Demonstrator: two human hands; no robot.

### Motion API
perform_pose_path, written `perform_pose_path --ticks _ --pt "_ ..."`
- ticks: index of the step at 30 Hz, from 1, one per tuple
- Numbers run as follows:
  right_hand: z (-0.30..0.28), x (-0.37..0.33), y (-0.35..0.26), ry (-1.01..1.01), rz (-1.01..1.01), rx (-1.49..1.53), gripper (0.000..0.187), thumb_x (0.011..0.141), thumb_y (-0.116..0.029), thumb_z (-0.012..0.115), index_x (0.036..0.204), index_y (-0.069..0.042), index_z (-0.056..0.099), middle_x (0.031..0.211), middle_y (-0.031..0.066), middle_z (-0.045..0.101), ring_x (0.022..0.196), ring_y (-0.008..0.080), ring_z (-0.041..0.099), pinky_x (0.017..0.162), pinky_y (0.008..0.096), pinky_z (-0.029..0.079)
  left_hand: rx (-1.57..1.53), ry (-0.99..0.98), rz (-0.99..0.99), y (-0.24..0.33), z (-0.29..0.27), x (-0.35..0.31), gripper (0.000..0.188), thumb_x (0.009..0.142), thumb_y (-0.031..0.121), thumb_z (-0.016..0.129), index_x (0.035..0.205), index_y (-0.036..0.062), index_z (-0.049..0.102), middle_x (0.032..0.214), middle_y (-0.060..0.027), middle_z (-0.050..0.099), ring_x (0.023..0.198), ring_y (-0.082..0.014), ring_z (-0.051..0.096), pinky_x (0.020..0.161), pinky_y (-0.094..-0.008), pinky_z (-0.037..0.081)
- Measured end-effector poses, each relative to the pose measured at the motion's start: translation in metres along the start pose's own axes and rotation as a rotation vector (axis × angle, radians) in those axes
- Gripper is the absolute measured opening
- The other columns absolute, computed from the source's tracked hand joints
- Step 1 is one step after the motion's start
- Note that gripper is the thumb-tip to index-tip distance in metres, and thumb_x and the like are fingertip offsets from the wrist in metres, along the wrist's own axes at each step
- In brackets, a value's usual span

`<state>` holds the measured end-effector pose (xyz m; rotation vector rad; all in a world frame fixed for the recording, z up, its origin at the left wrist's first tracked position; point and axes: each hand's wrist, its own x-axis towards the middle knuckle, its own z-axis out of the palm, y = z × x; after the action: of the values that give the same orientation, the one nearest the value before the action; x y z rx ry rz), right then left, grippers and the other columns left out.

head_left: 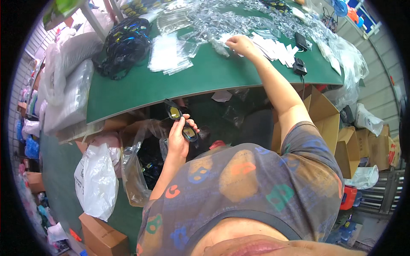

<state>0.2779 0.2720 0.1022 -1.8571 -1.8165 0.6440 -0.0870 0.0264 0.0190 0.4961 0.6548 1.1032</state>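
My left hand (pixel 180 135) gripping gold-lensed black swim goggles (pixel 174 112) in front of green table (pixel 205 80); my right hand (pixel 241 45) curled over tabletop beside white paper slips (pixel 274 50), can't tell if pinching anything

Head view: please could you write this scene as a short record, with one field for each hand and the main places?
Left hand: holds dark goggles
Right hand: over the table, beside white slips; grip unclear
Table: green; dark glossy heap at left, clear plastic pieces along far side
Below table, left: white plastic bag
Right: open cardboard box
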Motion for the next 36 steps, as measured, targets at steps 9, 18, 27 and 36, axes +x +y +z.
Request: perform_pose_path --ticks 9,18,27,36 --pt "0.019 -0.013 -0.023 0.069 -0.338 -0.365 0.047 0.087 -0.040 0.070 0.129 -0.018 0.066 0.117 0.0150 0.068 0.103 0.0329 0.068 0.089 0.0435 0.053 0.070 0.029 -0.012 -0.003 0.003 -0.007 0.024 0.108 0.027 0.050 0.118 0.0069 0.059 0.090 -0.0040 0.062 0.085 -0.0176 0.062 0.079 -0.0381 0.055" --pt "0.011 0.008 -0.004 0.074 -0.202 -0.531 0.044 0.086 -0.038 0.068 0.122 -0.012 0.066 0.110 0.0161 0.072 0.099 0.0362 0.069 0.086 0.0475 0.054 0.071 0.024 -0.032 -0.008 -0.001 -0.001 0.025 0.107 0.026 0.054 0.119 0.0046 0.058 0.092 -0.0061 0.063 0.084 -0.0175 0.063 0.077 -0.0365 0.056" --pt "0.029 0.021 -0.016 0.042 -0.023 -0.435 0.058 0.094 -0.059 0.051 0.094 -0.008 0.079 0.095 0.0196 0.074 0.093 0.0378 0.071 0.088 0.0482 0.054 0.084 0.015 -0.043 -0.010 -0.001 0.000 0.026 0.107 0.027 0.052 0.119 0.0053 0.058 0.091 -0.0050 0.062 0.086 -0.0181 0.062 0.078 -0.0378 0.055" --pt "0.056 0.056 -0.041 0.018 -0.027 -0.116 0.041 0.084 -0.047 0.069 0.097 -0.009 0.078 0.079 0.0126 0.074 0.076 0.0259 0.072 0.075 0.0379 0.055 0.080 0.041 -0.038 -0.009 -0.001 -0.004 0.025 0.107 0.027 0.053 0.119 0.0046 0.057 0.093 -0.0062 0.065 0.083 -0.0174 0.065 0.077 -0.0354 0.057"
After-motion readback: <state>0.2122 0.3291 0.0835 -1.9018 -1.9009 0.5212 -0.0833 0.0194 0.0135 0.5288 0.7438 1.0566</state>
